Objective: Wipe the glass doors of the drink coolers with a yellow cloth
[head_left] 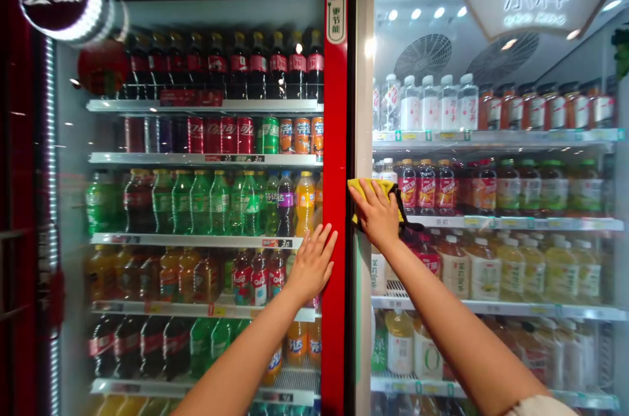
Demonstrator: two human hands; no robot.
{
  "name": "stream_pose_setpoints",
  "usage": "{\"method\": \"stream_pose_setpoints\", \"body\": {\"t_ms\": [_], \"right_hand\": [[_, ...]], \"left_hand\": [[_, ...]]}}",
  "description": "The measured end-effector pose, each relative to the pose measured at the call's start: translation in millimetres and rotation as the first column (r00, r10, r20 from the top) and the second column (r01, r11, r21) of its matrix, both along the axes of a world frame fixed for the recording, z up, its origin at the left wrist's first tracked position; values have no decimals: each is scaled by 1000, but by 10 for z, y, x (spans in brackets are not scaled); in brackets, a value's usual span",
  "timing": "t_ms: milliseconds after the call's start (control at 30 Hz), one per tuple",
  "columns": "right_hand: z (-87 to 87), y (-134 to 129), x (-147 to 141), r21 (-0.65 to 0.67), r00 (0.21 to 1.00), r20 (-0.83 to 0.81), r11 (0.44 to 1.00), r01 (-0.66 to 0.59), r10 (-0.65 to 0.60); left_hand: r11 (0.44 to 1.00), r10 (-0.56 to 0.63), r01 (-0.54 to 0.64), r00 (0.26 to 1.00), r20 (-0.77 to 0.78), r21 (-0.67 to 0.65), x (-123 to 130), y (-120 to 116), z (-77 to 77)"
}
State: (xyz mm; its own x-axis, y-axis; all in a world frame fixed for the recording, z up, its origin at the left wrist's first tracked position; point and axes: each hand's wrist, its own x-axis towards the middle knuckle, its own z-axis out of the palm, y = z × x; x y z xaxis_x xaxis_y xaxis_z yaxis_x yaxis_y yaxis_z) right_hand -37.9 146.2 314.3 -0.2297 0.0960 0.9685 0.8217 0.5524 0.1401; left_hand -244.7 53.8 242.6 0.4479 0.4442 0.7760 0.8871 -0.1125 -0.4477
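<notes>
My right hand [382, 216] presses a yellow cloth [362, 188] with a dark edge against the pale door frame [364, 108] of the right-hand drinks fridge. Its fingers lie over the cloth, and part of the cloth hangs out dark past the wrist side. Lower and to the left, my left hand [310, 264] lies flat with fingers extended, holding nothing. It rests at the edge of the left fridge's glass door, its fingertips over the red door frame [335, 141].
Behind the left glass, shelves [196, 240] carry soda bottles and cans. The right fridge's shelves [540, 225] hold bottled teas and water. A round lit sign [54, 0] juts out at upper left. A fan-shaped sign [538, 0] is at upper right. A narrow dark gap [351, 337] separates the fridges.
</notes>
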Motion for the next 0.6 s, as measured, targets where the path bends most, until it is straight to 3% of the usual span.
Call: {"method": "stream_pose_setpoints", "body": {"t_ms": [100, 267, 367, 600], "right_hand": [[69, -31, -54, 19, 1000, -4, 1000, 20, -20], [-336, 17, 312, 107, 959, 283, 994, -5, -26], [-501, 23, 487, 148, 936, 350, 989, -11, -42], [-573, -190, 88, 19, 992, 90, 996, 82, -83]], "left_hand": [[999, -16, 16, 1000, 2, 33, -4, 24, 42], [999, 0, 1, 1000, -20, 54, -160, -30, 70], [998, 25, -24, 999, -21, 55, -302, -98, 80], [998, 56, -56, 998, -19, 10, -453, -216, 78]]}}
